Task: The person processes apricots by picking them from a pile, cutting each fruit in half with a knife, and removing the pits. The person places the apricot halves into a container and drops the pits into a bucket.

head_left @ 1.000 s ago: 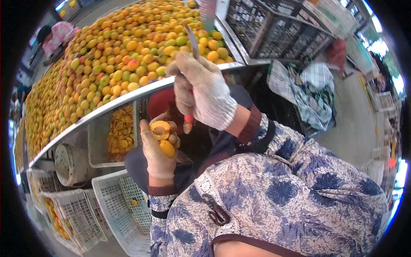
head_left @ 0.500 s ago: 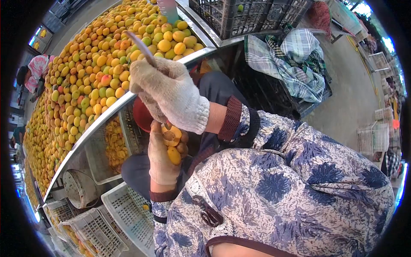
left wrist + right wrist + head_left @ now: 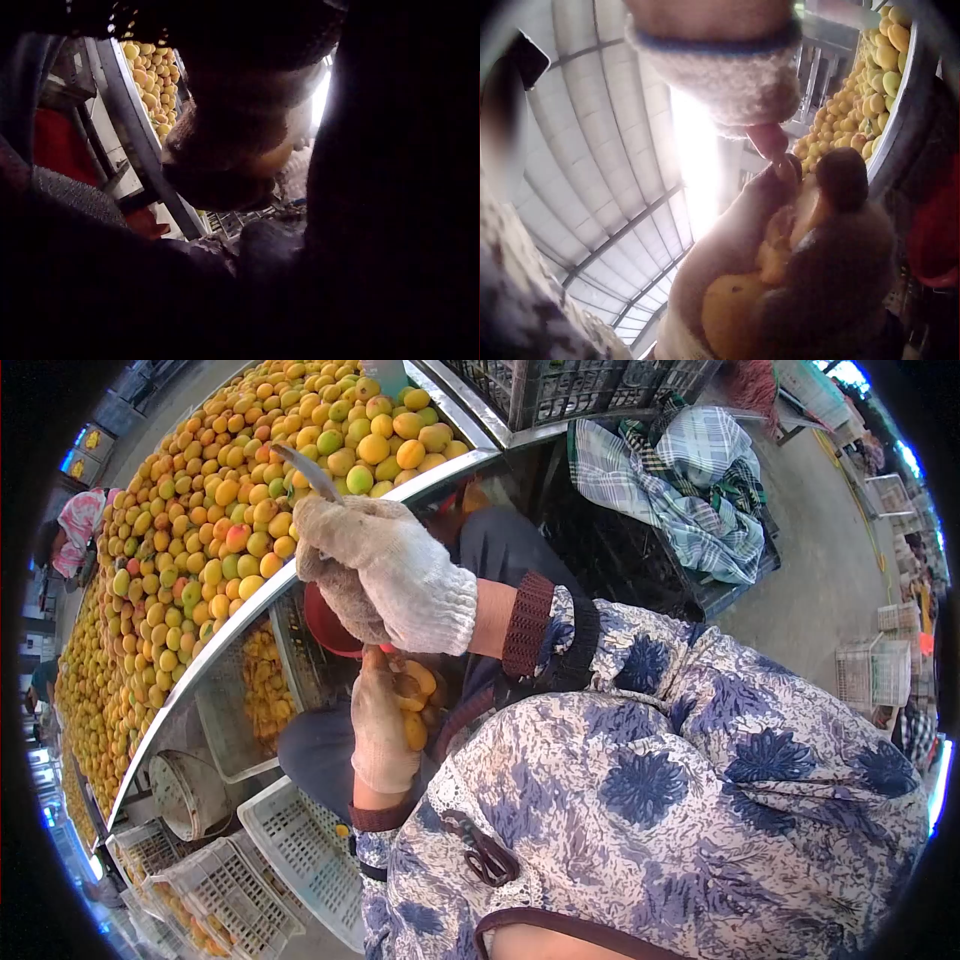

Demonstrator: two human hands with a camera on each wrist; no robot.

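the cut fruit is seated in the left hand, at the inner side of the thumb, with its opened face exposed. a second fruit sits directly beside it, on the wrist side. the left fingers are curled round both fruits; part of their grip is hidden. the right hand is positioned just above the left in the head view, with its fingers curled round the knife. the long axis of the knife runs diagonally: the curved blade projects from the upper left of the right fist, and the red end projects from the opposite side, toward the cut fruit. the fruit therefore lies below and slightly to the right of the right fingers, close to the red end and away from the blade. contact between tool and flesh cannot be confirmed. the metal rim of the counter passes beyond the right hand, with the blade extending over the heaped fruit. the red bowl lies behind and below the right hand. open clearance is available on the lap side, between the right forearm and the left hand; clearance toward the bowl is narrow.
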